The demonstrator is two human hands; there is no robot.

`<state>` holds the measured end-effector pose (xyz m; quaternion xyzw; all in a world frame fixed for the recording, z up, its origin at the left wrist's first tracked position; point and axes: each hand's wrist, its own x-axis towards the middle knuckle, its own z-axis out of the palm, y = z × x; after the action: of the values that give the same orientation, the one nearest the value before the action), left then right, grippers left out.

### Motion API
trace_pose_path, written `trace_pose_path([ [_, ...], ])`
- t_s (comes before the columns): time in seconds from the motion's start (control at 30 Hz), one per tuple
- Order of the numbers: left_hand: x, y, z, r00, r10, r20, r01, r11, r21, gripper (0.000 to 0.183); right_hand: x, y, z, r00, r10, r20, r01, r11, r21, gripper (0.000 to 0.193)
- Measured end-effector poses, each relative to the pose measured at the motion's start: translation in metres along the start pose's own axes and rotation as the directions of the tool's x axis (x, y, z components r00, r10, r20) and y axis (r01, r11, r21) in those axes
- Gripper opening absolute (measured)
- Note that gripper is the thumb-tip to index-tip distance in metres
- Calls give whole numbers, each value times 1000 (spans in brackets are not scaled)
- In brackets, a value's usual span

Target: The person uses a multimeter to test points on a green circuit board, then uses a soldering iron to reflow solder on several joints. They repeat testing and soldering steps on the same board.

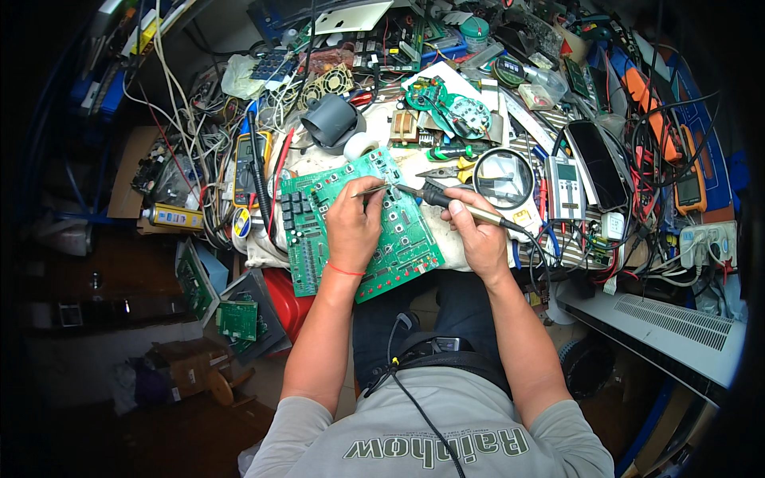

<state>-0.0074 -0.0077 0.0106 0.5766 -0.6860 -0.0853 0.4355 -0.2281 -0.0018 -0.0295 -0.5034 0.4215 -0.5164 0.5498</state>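
Note:
A large green circuit board [414,253] lies tilted at the bench's near edge, with a row of black relays along its left side. My left hand [352,231] rests over the board, its fingers pinched on thin metal tweezers [371,190]. In my right hand [480,245] is a soldering iron [437,197], gripped by its handle with the cord trailing to the right. The iron's tip is close to the tweezers' tip at the board's upper part; whether they touch is too small to tell.
Beyond the board lie yellow-handled pliers [456,170], a round magnifier [504,178] and a grey cylinder [329,120]. A yellow multimeter [250,169] stands left among tangled cables. To the right are a handheld tester [566,188], a phone [598,164] and a power strip [708,244].

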Motion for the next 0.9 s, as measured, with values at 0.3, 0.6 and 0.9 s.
trace_pose_path([
  [0.3,3,1,2,1000,-4,7,3,1000,30,15,0,-2,0,1000,16,-7,-16,1000,-2,33],
  [0.6,5,2,3,1000,-9,15,8,999,44,14,1,0,-1,1000,13,6,-13,1000,-8,34],
  [0.9,6,-1,8,999,51,15,-52,996,75,14,2,-2,-1,1000,7,16,-7,1000,-20,34],
])
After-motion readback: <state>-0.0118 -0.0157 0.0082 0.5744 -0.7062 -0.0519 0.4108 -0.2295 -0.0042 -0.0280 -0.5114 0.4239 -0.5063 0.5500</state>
